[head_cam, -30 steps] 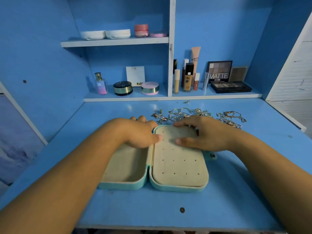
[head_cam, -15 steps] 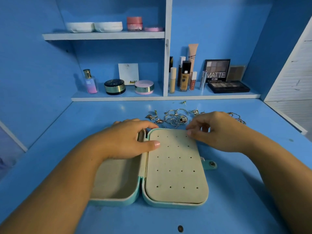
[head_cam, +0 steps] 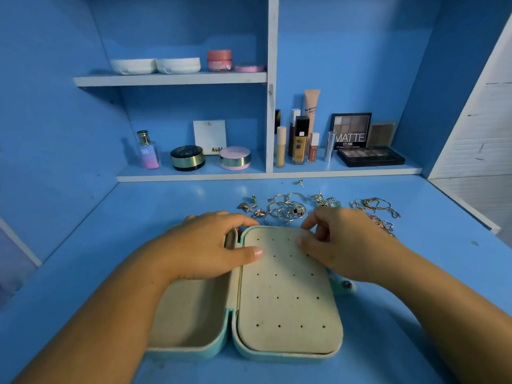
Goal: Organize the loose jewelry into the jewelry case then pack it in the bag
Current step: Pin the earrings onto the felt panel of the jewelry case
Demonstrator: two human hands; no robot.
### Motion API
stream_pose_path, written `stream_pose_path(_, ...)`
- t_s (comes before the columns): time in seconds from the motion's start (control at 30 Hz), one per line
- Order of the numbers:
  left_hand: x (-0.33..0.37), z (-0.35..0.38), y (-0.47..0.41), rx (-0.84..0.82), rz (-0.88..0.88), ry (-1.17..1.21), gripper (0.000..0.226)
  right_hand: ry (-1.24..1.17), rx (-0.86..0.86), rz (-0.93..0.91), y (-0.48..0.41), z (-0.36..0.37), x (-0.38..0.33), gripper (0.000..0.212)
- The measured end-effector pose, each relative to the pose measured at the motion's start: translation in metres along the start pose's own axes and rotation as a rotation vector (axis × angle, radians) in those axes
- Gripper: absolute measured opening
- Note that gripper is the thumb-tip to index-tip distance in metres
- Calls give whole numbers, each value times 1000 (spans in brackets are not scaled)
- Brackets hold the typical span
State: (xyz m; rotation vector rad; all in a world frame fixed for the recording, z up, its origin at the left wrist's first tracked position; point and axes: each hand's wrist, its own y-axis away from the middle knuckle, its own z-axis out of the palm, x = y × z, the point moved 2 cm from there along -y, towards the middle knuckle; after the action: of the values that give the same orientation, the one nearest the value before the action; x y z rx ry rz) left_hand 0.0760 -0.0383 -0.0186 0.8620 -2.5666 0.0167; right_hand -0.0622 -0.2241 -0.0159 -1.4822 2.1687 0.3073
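A teal jewelry case [head_cam: 227, 347] lies open on the blue desk, beige inside. Its left half [head_cam: 188, 314] is an empty tray. The right half holds a beige earring panel [head_cam: 285, 300] dotted with small holes. My left hand [head_cam: 205, 248] rests flat over the hinge, thumb on the panel. My right hand [head_cam: 340, 245] has curled fingers and pinches the panel's top right edge. Loose jewelry [head_cam: 288, 209] lies just behind the case: rings, bow-shaped earrings and, to the right, tangled chains [head_cam: 374, 207]. No bag is in view.
One stud earring [head_cam: 300, 182] lies alone near the shelf edge. The lower shelf [head_cam: 266, 177] carries a perfume bottle, compacts, foundation tubes and eyeshadow palettes [head_cam: 368, 156]. Jars stand on the upper shelf. A snap tab [head_cam: 346, 285] sticks out of the case's right side.
My right hand lifted off the panel's surface and curled its fingers at the top right edge. The left hand shifted slightly along the hinge. The camera moved closer.
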Motion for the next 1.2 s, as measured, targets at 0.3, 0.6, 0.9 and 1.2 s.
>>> stream_pose_path(0.3, 2, -1, 2, 20, -5, 14, 71, -147, 50, 120, 3, -1, -6, 23)
stream_pose_path(0.6, 11, -6, 7, 35, 64, 147, 61, -651, 73, 120, -2, -6, -8, 15)
stream_pose_path(0.9, 12, -3, 8, -37, 41, -21, 79, -383, -53, 79, -14, -6, 9, 10)
stream_pose_path(1.2, 18, -6, 10, -11, 35, -47, 68, -1, 69, -193, -75, 0, -15, 18)
